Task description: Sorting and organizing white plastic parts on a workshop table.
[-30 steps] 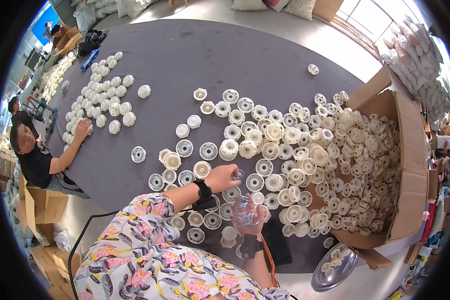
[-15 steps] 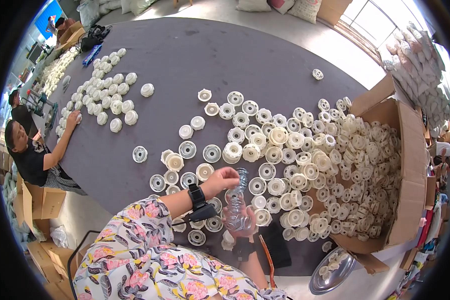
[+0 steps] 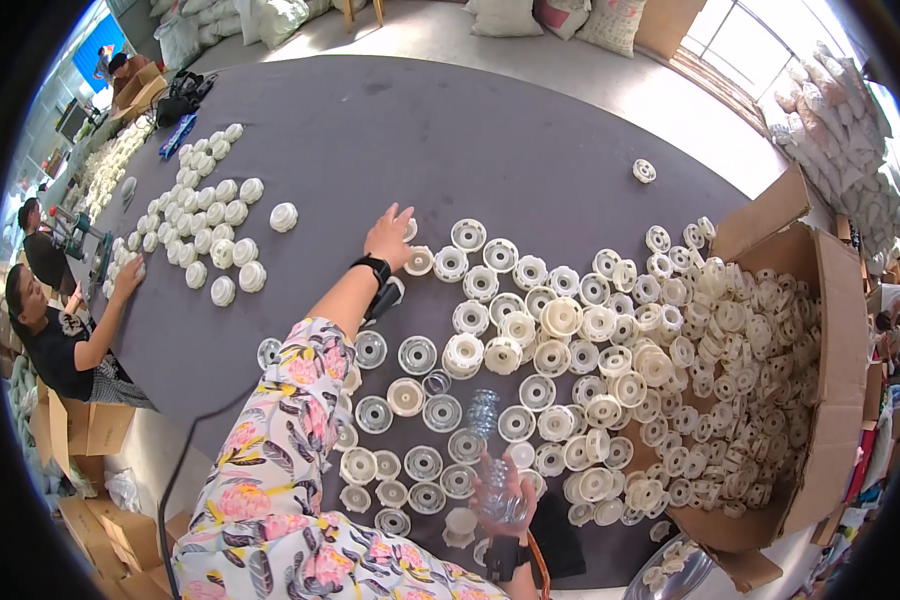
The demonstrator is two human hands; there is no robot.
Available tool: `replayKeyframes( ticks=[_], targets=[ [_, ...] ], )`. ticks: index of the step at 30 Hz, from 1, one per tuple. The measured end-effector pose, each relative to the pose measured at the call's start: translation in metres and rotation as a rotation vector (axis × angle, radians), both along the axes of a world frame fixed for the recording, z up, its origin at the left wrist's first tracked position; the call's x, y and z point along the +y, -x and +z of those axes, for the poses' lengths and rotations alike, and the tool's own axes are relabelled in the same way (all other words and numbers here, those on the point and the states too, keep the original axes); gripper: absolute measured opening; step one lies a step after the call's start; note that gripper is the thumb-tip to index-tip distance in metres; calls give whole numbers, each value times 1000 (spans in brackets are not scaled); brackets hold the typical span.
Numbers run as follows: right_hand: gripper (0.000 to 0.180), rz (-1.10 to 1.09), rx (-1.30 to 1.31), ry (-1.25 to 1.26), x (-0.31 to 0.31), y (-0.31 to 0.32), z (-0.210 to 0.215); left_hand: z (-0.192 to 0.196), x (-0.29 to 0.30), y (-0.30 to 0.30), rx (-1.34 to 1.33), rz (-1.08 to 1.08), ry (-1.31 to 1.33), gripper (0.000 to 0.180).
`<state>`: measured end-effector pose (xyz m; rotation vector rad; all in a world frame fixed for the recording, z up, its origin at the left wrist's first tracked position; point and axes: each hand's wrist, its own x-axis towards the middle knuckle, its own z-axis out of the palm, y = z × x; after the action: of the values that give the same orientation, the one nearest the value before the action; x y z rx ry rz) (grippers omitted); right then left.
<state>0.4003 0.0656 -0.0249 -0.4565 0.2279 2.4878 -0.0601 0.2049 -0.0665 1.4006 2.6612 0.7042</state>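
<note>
My left hand (image 3: 388, 238) stretches out over the table, fingers apart, its fingertips at a small white plastic cap (image 3: 410, 230) that they partly cover. Close by the hand is another round cream cap (image 3: 419, 261). In my right hand (image 3: 503, 505), near the front of the table, is a stack of shiny coil springs (image 3: 483, 412) standing up out of the grip. One loose coil spring (image 3: 436, 382) sits among the round parts left of the stack. Several grey-centred discs (image 3: 417, 355) lie around it.
A cardboard box (image 3: 838, 330) on its side spills cream rings (image 3: 740, 340) over the right of the table. A metal bowl (image 3: 678, 572) stands at the lower right. White caps (image 3: 205, 215) lie in a group at the far left, beside a co-worker's hand (image 3: 130, 275).
My left hand has left the top of the spring stack and reached forward and left to the white cap. A single spring now shows among the discs. My right hand still holds the stack.
</note>
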Motion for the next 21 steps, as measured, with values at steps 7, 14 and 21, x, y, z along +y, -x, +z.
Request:
replayKeyframes(
  ticks=[7,14,21],
  targets=[
    [54,50,-82,-34,5,-6,-4,23,2,10,-104,-82,122,52],
    [46,36,4,-13,0,-1,-2,56,-58,-60,-1106,-170,-198,33],
    [45,-35,33,-62,-26,-17,2,87,-92,-151,-1494,-350,-1,26]
  ],
)
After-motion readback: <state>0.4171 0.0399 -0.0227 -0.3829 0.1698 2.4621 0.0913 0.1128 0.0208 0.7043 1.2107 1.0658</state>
